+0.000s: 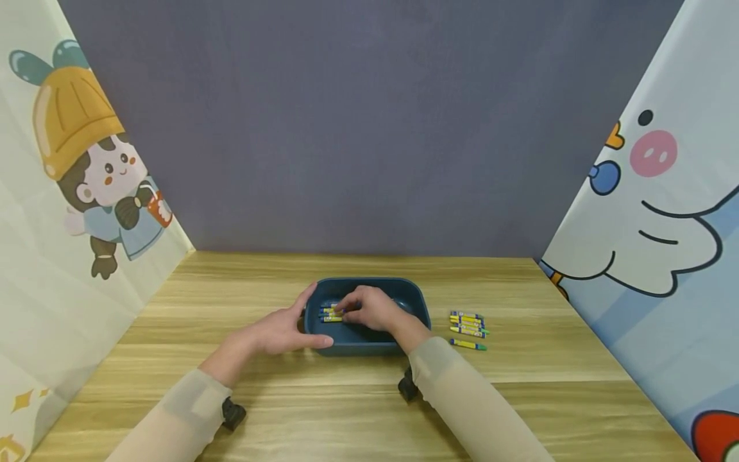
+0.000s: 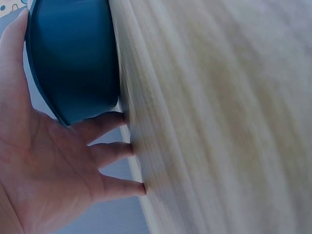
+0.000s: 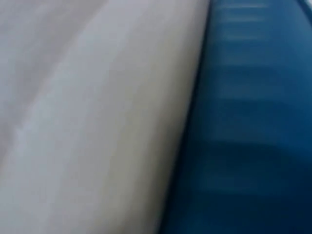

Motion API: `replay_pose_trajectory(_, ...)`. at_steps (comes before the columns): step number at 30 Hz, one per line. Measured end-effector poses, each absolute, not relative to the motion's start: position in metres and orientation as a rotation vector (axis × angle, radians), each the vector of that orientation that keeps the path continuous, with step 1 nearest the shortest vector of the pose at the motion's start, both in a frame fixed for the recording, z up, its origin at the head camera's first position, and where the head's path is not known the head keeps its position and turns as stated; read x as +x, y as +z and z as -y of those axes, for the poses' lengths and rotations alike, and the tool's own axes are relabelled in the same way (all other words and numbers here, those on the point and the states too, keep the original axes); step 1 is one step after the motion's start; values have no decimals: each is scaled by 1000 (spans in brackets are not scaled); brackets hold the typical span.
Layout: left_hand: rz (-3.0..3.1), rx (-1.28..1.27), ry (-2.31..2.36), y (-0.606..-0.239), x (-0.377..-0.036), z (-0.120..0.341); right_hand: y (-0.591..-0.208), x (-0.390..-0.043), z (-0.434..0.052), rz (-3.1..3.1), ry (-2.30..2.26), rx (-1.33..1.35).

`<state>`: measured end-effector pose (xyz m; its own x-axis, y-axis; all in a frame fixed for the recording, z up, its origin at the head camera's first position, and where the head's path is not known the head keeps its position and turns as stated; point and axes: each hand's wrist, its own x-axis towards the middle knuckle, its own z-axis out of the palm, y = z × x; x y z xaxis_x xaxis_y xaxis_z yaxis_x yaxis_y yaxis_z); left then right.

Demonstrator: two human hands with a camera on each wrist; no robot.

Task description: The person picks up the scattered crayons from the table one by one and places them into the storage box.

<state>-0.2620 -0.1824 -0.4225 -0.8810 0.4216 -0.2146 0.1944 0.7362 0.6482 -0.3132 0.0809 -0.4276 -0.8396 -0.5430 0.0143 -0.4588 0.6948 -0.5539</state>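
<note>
A dark blue rectangular box [image 1: 369, 348] stands on the wooden table, with several yellow-and-blue crayons [image 1: 331, 319] side by side at its left end. My left hand [image 1: 283, 330] is spread around that end, its thumb along the near rim. In the left wrist view the fingers [image 2: 114, 152] of this hand stretch down beside the box wall [image 2: 78, 53] to the table. My right hand [image 1: 375, 309] reaches inside the box, fingers bent, pinching a crayon at the right end of the row; its fingers partly hide that crayon. The right wrist view is blurred and shows only the box [image 3: 248, 122] and table.
To the right of the box, several crayons [image 1: 467, 321] lie grouped on the table [image 1: 323, 410], and one green-tipped crayon [image 1: 468, 344] lies apart, nearer me. A grey panel [image 1: 369, 128] rises behind the table. Cartoon-printed panels [image 1: 34, 269] flank both sides.
</note>
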Motion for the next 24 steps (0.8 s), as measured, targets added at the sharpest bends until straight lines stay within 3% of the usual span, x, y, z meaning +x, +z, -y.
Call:
replay_pose_trajectory(7,-2610,467,889,-423,-261,182,-409,-308,-105,-2756,-974,-848)
replay_pose_trajectory(15,-2630,460,869,-422,-261,181,-386,-286,-179,-2782,-1088,-762)
replay_pose_trajectory(24,-2621,459,862,-420,-260,180,-401,-258,-265,-2830,-1041,-663)
